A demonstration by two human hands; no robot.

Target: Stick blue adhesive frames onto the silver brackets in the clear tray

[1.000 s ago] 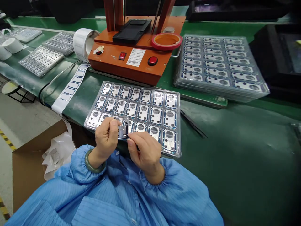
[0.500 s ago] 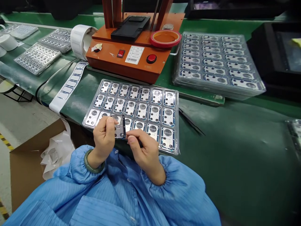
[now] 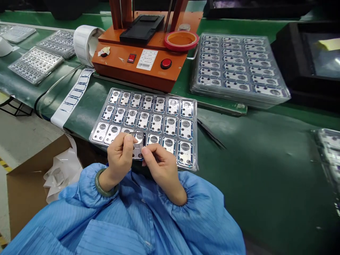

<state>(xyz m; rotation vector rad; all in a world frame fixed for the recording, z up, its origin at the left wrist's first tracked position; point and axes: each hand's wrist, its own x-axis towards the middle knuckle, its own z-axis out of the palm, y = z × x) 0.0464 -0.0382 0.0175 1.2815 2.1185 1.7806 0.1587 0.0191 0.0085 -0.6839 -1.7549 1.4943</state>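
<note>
Holding a small metal plate (image 3: 138, 144) at the near edge of a filled tray (image 3: 196, 129).

At far left, below the worktop (image 3: 252, 152), an open cardboard box (image 3: 22, 184) with crumpled white film (image 3: 60, 173) inside; next, a printed strip (image 3: 73, 95) hanging over the worktop's edge, and behind it a white roll (image 3: 81, 44). Nearer the centre, left hand (image 3: 119, 154) clamped on the plate's left side, thumb uppermost; behind, an orange machine (image 3: 124, 69) bearing a red ring of tape (image 3: 169, 45); then right hand (image 3: 163, 164) pinched on the plate's lower right edge. Beyond both hands, similar plates in three rows within the tray. To the right, dark tweezers (image 3: 211, 134) just beside the tray; farther back, a stack of trays (image 3: 236, 71).
</note>
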